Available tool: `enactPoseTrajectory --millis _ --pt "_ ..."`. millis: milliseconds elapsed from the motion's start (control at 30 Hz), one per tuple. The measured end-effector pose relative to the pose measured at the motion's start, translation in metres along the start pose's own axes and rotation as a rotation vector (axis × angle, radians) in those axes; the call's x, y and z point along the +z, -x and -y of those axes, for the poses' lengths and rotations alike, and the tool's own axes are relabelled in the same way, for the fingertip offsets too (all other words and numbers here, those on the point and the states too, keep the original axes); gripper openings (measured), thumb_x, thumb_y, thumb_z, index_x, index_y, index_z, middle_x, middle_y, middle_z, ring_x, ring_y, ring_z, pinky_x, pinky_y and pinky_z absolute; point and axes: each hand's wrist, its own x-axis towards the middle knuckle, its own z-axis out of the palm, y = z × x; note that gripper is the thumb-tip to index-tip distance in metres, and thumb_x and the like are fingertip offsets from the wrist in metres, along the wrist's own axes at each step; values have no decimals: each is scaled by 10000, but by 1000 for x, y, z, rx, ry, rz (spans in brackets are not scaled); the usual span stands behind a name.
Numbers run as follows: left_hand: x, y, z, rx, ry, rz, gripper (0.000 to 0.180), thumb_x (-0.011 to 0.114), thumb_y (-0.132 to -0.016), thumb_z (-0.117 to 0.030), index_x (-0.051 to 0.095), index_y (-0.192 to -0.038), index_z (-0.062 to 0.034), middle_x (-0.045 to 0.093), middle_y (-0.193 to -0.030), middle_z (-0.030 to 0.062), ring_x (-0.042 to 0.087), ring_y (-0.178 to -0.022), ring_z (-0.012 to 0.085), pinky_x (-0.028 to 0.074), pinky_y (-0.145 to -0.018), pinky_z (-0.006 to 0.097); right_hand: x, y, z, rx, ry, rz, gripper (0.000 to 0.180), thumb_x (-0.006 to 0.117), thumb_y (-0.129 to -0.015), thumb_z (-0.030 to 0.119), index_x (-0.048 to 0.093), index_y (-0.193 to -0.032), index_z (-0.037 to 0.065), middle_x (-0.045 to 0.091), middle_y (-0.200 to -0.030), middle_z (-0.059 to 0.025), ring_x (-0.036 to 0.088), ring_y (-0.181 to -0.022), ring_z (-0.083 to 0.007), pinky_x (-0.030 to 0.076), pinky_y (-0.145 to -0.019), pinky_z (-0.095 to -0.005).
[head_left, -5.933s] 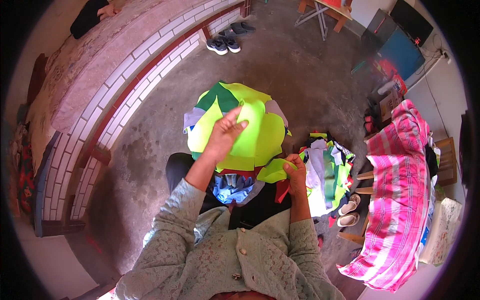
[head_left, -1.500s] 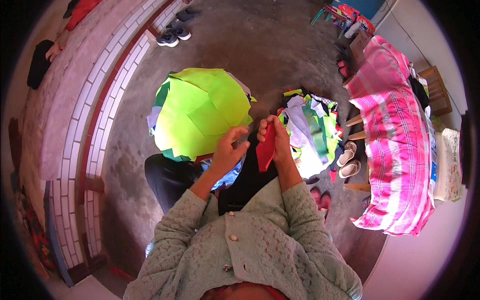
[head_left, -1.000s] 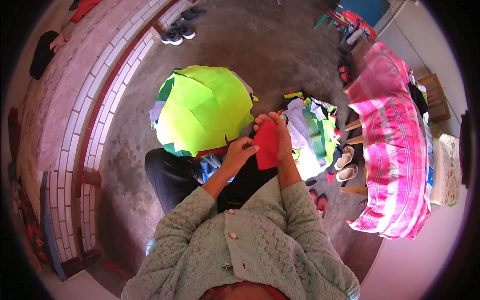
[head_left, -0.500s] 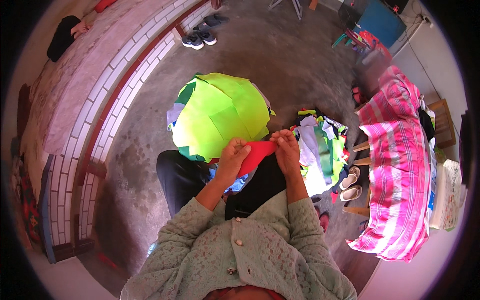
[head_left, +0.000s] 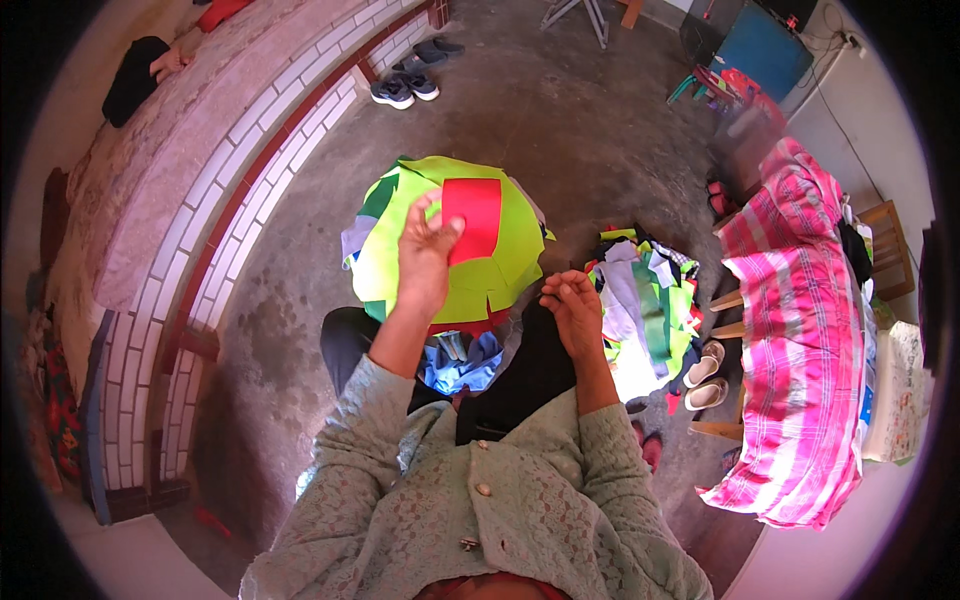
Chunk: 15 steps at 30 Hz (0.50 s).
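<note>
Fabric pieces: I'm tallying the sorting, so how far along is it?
Done: a stack of yellow-green pieces lies ahead. In hand: the left hand lays a red piece on that stack; the right hand hangs empty. Left: a mixed heap of scraps at the right.

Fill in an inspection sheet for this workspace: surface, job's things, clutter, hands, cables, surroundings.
Surface: bare concrete floor, stained.
Job's things: red sheet over a round stack of lime-green sheets.
Clutter: mixed cloth pile at right; blue cloth on the lap; sandals; shoes.
Hands: left hand has a grip on the red sheet's edge; right hand curled, contents not clear.
Cables: one on the far wall.
Surroundings: tiled ledge at left; pink plaid bag at right.
</note>
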Motion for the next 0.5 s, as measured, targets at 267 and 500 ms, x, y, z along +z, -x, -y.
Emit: enactPoseTrajectory --millis 267,500 --pt "-25 49 62 -370 -136 -248 489 538 -839 69 338 -1280 2 601 -1090 143 599 -946 180 500 -813 288 4 0 3 18 12 24 145 556 -902 92 524 -1043 74 601 -1000 -85 594 -896 -172 499 -783 -320" --pt "-34 56 66 -301 -155 -177 450 549 -839 50 342 -1237 18 619 -1025 148 614 -892 183 515 -767 285 4 1 3 26 10 25 133 555 -906 101 526 -1033 75 600 -993 -82 593 -888 -169 496 -784 -315"
